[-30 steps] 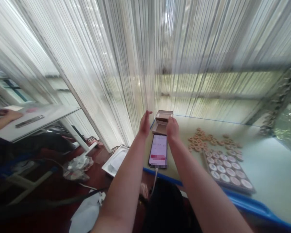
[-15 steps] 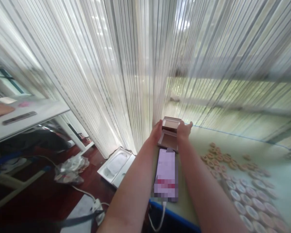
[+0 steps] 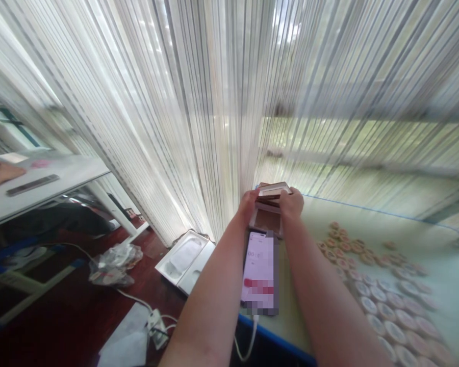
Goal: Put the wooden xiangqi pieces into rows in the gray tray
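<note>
Left grip (image 3: 248, 203) and right grip (image 3: 292, 204) hold a shallow box (image 3: 272, 191) between them.

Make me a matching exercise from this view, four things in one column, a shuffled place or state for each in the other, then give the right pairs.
Things
1. Far shallow box
2. Phone
3. Round pieces
4. Clear plastic bag

Places or states
A. On the dark red floor
B. Held between left hand and right hand
C. Plugged into a white cable
D. Right of the right forearm

Pairs: 1-B, 2-C, 3-D, 4-A
</note>
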{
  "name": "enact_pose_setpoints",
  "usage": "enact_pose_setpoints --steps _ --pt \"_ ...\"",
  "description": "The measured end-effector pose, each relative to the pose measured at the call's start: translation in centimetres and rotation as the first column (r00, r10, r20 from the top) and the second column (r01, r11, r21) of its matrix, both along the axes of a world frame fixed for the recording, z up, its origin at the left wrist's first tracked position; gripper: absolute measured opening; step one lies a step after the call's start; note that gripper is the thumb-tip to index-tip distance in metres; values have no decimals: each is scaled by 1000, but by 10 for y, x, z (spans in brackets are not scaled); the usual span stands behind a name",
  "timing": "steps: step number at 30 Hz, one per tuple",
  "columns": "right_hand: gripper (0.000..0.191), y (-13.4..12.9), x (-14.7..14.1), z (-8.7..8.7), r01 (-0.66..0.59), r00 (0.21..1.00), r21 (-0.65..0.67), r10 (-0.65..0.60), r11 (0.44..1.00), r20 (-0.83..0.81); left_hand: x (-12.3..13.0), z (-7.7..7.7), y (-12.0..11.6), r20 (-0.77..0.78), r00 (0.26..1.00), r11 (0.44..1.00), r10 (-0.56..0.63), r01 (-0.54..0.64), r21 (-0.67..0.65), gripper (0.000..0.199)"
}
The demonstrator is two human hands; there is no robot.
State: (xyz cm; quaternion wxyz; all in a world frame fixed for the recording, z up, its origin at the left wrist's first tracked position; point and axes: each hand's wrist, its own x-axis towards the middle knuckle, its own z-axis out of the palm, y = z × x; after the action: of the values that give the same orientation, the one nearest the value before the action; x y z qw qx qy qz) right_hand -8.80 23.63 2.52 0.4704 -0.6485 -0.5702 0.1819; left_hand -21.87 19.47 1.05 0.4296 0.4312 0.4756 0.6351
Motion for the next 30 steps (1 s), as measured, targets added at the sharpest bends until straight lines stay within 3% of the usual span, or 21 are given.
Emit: enact_pose_setpoints --steps 3,6,12,17,24,26,28,30 --pt "49 -8 1 10 66 995 26 -64 997 -75 -3 7 -5 58 998 999 31 -30 -13 32" --pt "50 -18 0 19 91 985 115 -72 989 -157 -6 12 -9 156 987 999 -28 22 38 29" --pt "55 -48 -11 29 29 974 186 14 982 -226 -9 22 -27 156 985 982 -76 47 182 37" --pt "50 -81 -10 40 4 958 157 42 988 -284 -11 31 -59 76 995 983 -70 56 175 34" --pt "41 -130 18 54 -7 927 180 74 984 -367 2 40 -115 39 995 985 -93 86 150 38" --pt "39 -145 30 57 -46 869 214 145 976 -473 13 44 -130 11 996 986 -93 91 141 36" --pt "44 -165 42 59 -134 735 303 300 943 -609 28 47 -145 8 992 984 -127 125 131 34" --pt "61 -188 53 61 -218 594 436 474 873 -650 46 51 -160 41 981 974 -189 182 136 36"
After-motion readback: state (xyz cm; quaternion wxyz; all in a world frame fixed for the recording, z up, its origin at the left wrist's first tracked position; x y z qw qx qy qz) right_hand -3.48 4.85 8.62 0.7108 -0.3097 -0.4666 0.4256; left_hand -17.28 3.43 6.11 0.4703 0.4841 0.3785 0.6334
